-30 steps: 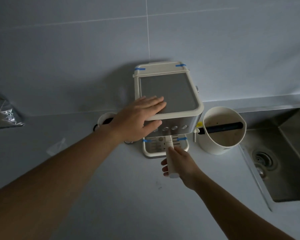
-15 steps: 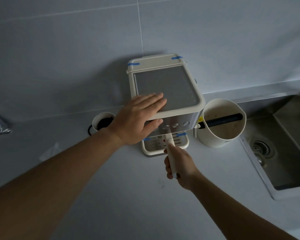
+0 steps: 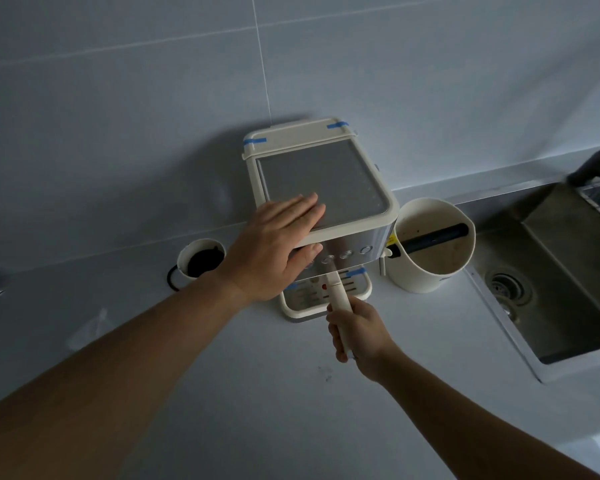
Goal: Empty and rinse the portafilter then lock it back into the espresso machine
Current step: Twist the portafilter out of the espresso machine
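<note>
A cream espresso machine [image 3: 347,181] with a grey top plate stands against the tiled wall. My left hand [image 3: 274,251] lies flat on its front left top corner, fingers together, thumb on the steel front panel. The portafilter's cream handle [image 3: 338,292] sticks out toward me from under the machine's front, above the drip tray [image 3: 326,299]. My right hand [image 3: 357,332] is closed around the near end of that handle. The portafilter's basket end is hidden under the machine.
A cream knock box [image 3: 430,244] with a dark bar stands right of the machine. A steel sink [image 3: 561,271] with a drain lies at the far right. A small white cup [image 3: 200,258] with dark contents sits left of the machine. Pale countertop [image 3: 222,393] stretches toward me.
The view has shifted, so the machine sits lower and more central. Both hands keep their holds; the handle now points slightly more to my right.
</note>
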